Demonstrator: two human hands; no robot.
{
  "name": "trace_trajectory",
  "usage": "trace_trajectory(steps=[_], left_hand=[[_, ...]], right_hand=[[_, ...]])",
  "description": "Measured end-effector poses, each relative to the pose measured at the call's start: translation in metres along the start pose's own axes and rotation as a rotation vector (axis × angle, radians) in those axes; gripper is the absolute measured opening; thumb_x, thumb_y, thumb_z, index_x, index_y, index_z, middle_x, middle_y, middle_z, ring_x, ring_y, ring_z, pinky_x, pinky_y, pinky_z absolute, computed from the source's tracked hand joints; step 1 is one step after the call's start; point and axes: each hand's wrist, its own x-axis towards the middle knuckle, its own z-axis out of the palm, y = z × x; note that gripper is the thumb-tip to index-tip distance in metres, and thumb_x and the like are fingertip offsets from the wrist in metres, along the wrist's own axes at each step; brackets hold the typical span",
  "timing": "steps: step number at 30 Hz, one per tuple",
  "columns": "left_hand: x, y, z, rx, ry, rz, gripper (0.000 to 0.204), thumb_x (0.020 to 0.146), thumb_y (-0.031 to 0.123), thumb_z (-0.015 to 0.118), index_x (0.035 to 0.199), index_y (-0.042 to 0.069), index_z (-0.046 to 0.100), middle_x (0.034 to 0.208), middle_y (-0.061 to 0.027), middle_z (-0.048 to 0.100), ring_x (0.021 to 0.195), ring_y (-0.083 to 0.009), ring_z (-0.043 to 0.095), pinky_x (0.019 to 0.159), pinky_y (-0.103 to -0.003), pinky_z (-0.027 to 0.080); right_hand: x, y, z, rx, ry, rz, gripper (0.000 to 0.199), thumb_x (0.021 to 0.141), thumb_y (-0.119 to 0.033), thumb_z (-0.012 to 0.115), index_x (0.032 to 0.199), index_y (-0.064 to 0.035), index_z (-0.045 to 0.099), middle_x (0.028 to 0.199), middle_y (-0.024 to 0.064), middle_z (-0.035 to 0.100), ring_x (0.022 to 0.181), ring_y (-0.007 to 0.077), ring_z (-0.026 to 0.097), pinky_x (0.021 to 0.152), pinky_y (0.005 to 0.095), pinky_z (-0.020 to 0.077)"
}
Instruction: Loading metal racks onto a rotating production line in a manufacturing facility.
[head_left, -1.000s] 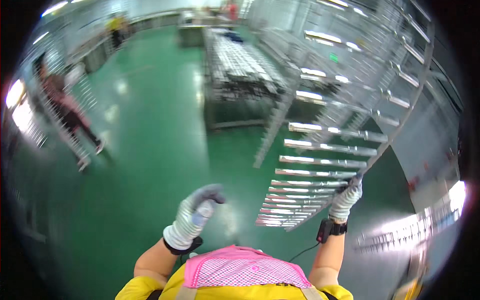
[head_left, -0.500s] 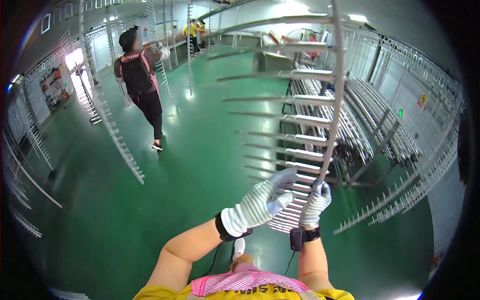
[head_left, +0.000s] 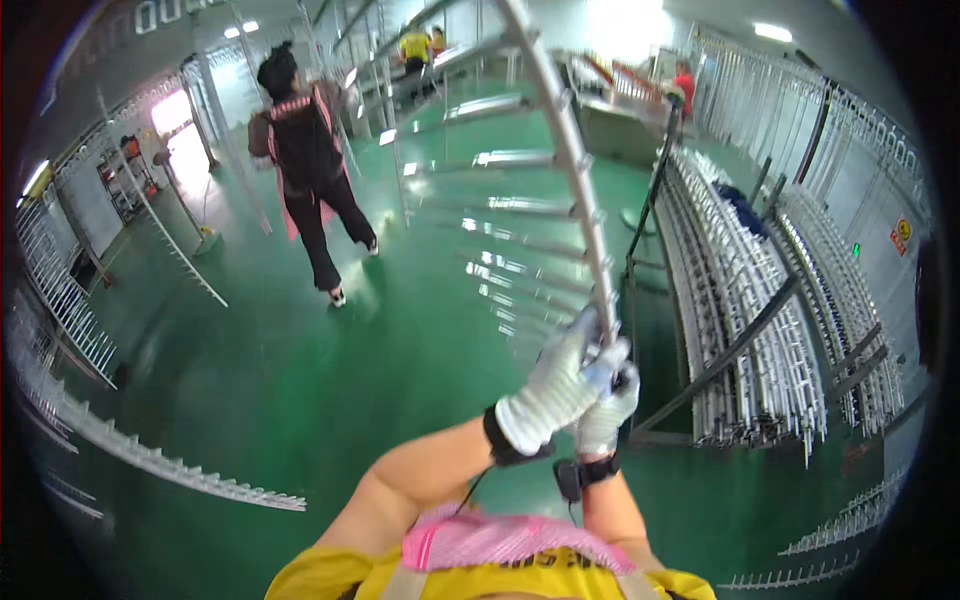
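A long metal pole rack with a row of prongs [head_left: 573,160] rises from my hands toward the top of the view. Its prongs stick out to the left, some with bright ends. My right hand [head_left: 608,408], in a striped work glove, is closed round the lower part of the pole. Just above and to the left, my gloved left hand [head_left: 555,380] has its fingers wrapped on the same pole. The two hands nearly overlap, so part of the grip is hidden. Each wrist wears a black strap.
Bundles of metal poles [head_left: 745,330] lie in a dark frame stand [head_left: 735,355] at the right. Ahead on the left walks a person in dark clothes [head_left: 310,150]. Pronged racks [head_left: 160,460] hang along the left side. The floor is green [head_left: 330,400].
My left hand has moved from an open pose beside the rack onto the pole. The rack leans further left, and my view has shifted, bringing the pole bundles nearer. The other person has stepped.
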Motion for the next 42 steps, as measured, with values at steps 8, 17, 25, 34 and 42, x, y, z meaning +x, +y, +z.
trace_trajectory(steps=[8, 17, 25, 34, 42], left_hand=[[0.188, -0.058, -0.051, 0.165, 0.031, 0.322, 0.023, 0.072, 0.019, 0.058, 0.089, 0.005, 0.050, 0.071, -0.0080, 0.057, 0.066, -0.0294, 0.053, 0.065, -0.038, 0.038], [0.427, -0.192, -0.118, -0.415, 0.033, -0.218, 0.009, 0.076, 0.007, 0.057, 0.080, 0.006, 0.049, 0.064, 0.0038, 0.044, 0.055, -0.0044, 0.041, 0.048, -0.021, 0.034], [0.668, -0.279, -0.261, -0.351, 0.417, 0.021, 0.011, 0.080, 0.014, 0.052, 0.087, 0.004, 0.054, 0.065, 0.0016, 0.049, 0.058, -0.0051, 0.045, 0.055, -0.020, 0.039], [0.931, -0.430, -0.430, 0.006, 0.590, 0.244, 0.024, 0.076, 0.023, 0.058, 0.077, -0.001, 0.055, 0.052, 0.0012, 0.043, 0.044, -0.0061, 0.037, 0.040, -0.021, 0.029], [1.118, -0.515, -0.480, 0.020, 0.633, 0.414, 0.023, 0.079, 0.022, 0.054, 0.074, -0.001, 0.052, 0.045, 0.0026, 0.035, 0.037, -0.0048, 0.031, 0.045, -0.022, 0.034]], right_hand=[[0.139, 0.069, 0.100, 0.816, 0.015, 0.235, 0.017, 0.087, -0.014, 0.042, 0.099, -0.0052, 0.050, 0.094, 0.0034, 0.052, 0.085, 0.0131, 0.048, 0.080, 0.0277, 0.0378], [0.322, 0.258, 0.234, 0.440, -0.226, 0.031, 0.027, 0.085, -0.017, 0.045, 0.108, -0.0053, 0.044, 0.104, 0.0063, 0.048, 0.094, 0.0169, 0.045, 0.084, 0.0316, 0.0358], [0.492, 0.408, 0.440, 0.083, -0.532, 0.008, 0.039, 0.083, -0.020, 0.048, 0.117, -0.0055, 0.037, 0.114, 0.0092, 0.044, 0.103, 0.0207, 0.041, 0.088, 0.0355, 0.0337], [0.688, 0.526, 0.407, -0.634, -0.382, 0.564, 0.041, 0.071, -0.015, 0.056, 0.109, -0.0008, 0.049, 0.088, 0.0137, 0.057, 0.077, 0.0255, 0.056, 0.073, 0.0334, 0.0450], [0.881, 0.675, 0.413, -1.116, -0.143, 0.147, 0.021, 0.073, -0.014, 0.052, 0.091, -0.0044, 0.056, 0.084, 0.0168, 0.058, 0.077, 0.0304, 0.056, 0.069, 0.0361, 0.0447]])
